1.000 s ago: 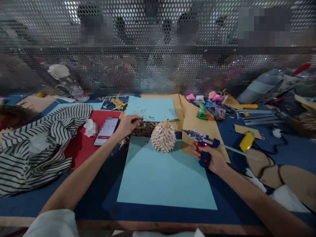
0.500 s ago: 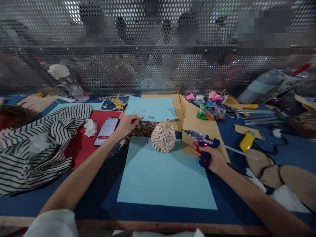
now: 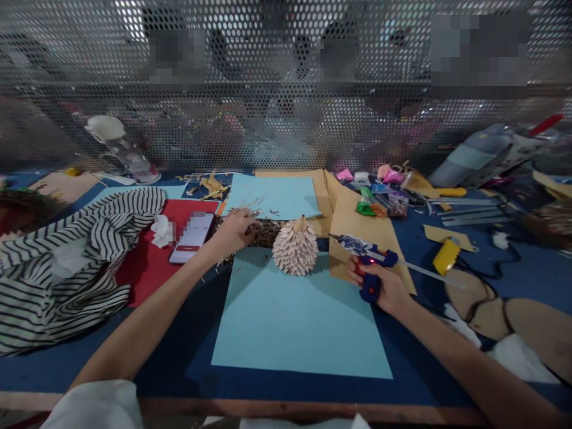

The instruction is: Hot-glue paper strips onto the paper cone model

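Observation:
My left hand (image 3: 233, 230) reaches into a pile of small brown paper slivers (image 3: 263, 232) behind a pale scaled cone (image 3: 295, 246), its fingers curled down among the pieces. What it pinches is hidden. My right hand (image 3: 385, 287) grips a blue glue gun (image 3: 369, 262) with a red light on, nozzle pointing left toward the cone. The cone stands on the far edge of a light blue paper sheet (image 3: 295, 322).
A phone (image 3: 193, 236) lies on red paper left of my left hand, beside striped cloth (image 3: 75, 262). Brown card (image 3: 361, 229), another blue sheet (image 3: 272, 196), a yellow tape roll (image 3: 445, 256), cardboard discs (image 3: 518, 322) and craft clutter fill the right. A perforated metal screen (image 3: 286, 83) closes off the back.
My left hand has dipped lower and slightly right into the pile of slivers. My right hand and the glue gun have stayed put.

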### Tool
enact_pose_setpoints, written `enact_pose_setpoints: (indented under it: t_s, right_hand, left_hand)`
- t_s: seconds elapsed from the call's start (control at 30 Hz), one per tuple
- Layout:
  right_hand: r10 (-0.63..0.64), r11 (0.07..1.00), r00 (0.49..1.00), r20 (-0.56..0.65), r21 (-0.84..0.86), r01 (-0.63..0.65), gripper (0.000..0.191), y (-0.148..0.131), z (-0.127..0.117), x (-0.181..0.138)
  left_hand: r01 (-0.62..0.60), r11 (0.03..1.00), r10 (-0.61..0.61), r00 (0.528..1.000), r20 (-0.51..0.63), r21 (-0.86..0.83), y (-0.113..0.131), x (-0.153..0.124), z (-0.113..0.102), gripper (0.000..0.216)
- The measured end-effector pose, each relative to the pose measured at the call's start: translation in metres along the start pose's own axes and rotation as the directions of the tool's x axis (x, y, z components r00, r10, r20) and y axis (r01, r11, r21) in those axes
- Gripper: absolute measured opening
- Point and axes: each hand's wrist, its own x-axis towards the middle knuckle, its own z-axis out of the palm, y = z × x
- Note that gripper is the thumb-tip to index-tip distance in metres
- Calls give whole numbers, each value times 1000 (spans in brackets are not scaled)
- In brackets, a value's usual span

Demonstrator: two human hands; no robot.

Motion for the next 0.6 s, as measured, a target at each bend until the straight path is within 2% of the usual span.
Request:
enact_pose_setpoints:
  t_s: [0.1, 0.27, 0.43, 0.6]
  right_hand:
    - [0, 1000, 1000, 11, 2, 0, 11, 0, -1, 1]
    - [4, 1000, 1000, 14, 6, -4, 11, -1, 1, 0]
    - [2, 1000, 1000, 19, -4, -2, 11, -1, 1, 0]
    - [-1, 1000, 1000, 24, 10, 0, 12, 0, 0, 0]
  left_hand:
    - [29, 999, -29, 1000, 4, 18, 0, 1, 5, 19]
    - [58, 997, -60, 997, -42, -42, 2, 4, 5, 16]
    - [134, 949, -177, 976, -127, -285, -2, 6, 4, 21]
    - [260, 829, -305, 952, -11, -495, -8, 7, 0, 29]
